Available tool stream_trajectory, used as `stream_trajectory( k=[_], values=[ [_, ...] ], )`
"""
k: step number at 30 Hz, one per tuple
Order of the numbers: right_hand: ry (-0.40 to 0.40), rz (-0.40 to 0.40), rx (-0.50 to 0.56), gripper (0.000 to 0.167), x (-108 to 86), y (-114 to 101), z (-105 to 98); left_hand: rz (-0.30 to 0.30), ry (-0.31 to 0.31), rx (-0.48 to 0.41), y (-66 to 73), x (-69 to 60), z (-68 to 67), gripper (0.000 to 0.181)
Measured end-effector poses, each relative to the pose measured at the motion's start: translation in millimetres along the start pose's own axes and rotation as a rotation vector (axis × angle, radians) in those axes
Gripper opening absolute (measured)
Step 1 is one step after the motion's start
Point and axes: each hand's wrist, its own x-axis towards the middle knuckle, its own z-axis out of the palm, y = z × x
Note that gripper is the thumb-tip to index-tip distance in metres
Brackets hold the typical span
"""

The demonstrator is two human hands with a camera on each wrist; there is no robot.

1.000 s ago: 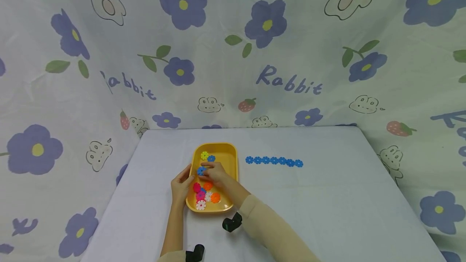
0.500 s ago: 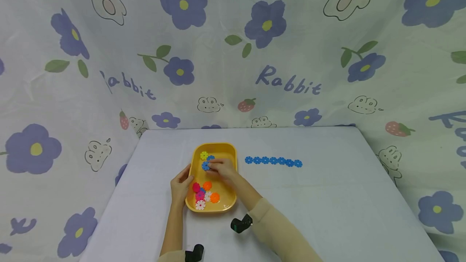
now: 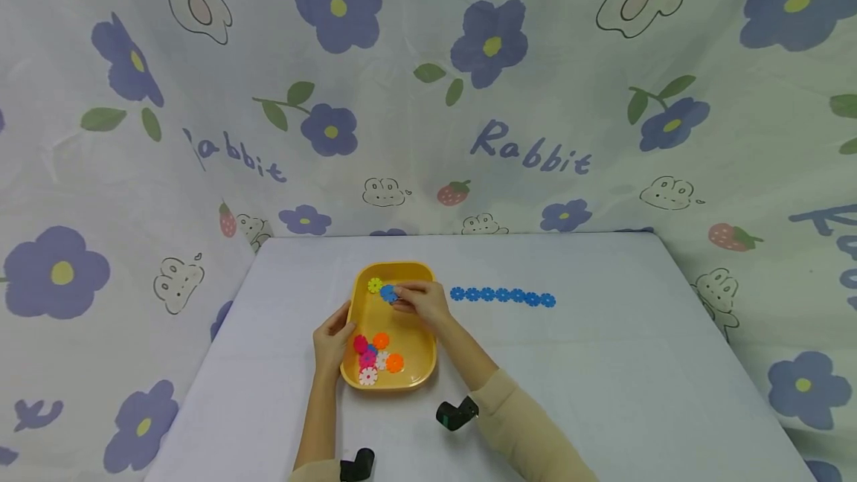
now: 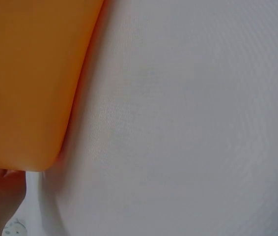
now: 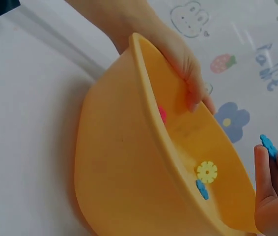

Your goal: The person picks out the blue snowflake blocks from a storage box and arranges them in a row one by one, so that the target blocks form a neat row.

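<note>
My left hand (image 3: pixel 331 341) holds the left rim of a deep yellow plastic tray (image 3: pixel 405 329), its thumb over the edge. Above the tray's far part, my right hand (image 3: pixel 425 302) pinches a blue snowflake disc (image 5: pixel 268 146) between thumb and fingers. Below it in the tray lie a yellow snowflake disc (image 5: pixel 207 172) and another blue disc (image 5: pixel 202 189). Gathered in the near left part are pink (image 3: pixel 368 358), orange (image 3: pixel 395 363) and white discs (image 3: pixel 368 376), with a blue one partly covered.
Right of the tray, several blue snowflake discs (image 3: pixel 504 295) form a row on the white tabletop (image 3: pixel 576 385); I cannot tell whether they interlock. A patterned curtain (image 3: pixel 415 117) stands along the back and sides. Dark wrist cameras (image 3: pixel 457 413) hang below both forearms.
My right hand has lifted the blue disc from the tray's left middle and moved it away from me and to the right. My left hand has stayed on the rim.
</note>
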Motion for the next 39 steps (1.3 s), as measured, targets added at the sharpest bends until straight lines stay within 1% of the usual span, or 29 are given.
stream_trajectory(
  k=[3,6,11,15,18,21,27,32,39],
  values=[
    [0.024,-0.023,-0.002,0.027,-2.6,-4,-5,-0.008,0.000,0.005,0.4,0.1,0.3,0.044],
    [0.038,-0.042,0.026,0.028,-4.7,-7,-11,-0.014,-0.003,0.006,0.3,0.5,0.3,0.044],
    [0.021,-0.054,0.081,0.031,-7.5,-10,-23,-0.008,-0.004,0.003,-0.7,1.6,0.0,0.044],
    [0.007,-0.077,0.064,0.033,-9.4,-12,-34,-0.003,0.005,0.003,-2.1,2.3,-0.4,0.044],
    [0.016,-0.097,0.047,0.033,-11.5,-14,-41,0.000,0.006,0.005,-2.8,1.6,-0.8,0.044],
    [0.022,-0.107,0.058,0.034,-12.7,-16,-49,-0.004,0.008,0.003,-3.7,1.3,-1.3,0.044],
    [0.047,-0.114,0.083,0.034,-15.5,-20,-64,-0.003,0.008,0.008,-5.0,1.3,-1.7,0.044],
    [0.078,-0.120,0.066,0.034,-20.2,-22,-79,0.004,0.013,0.005,-4.8,0.9,-0.5,0.044],
    [0.130,-0.120,0.093,0.037,-27.0,-23,-107,-0.025,0.010,0.011,-4.2,1.3,0.5,0.044]
  ],
)
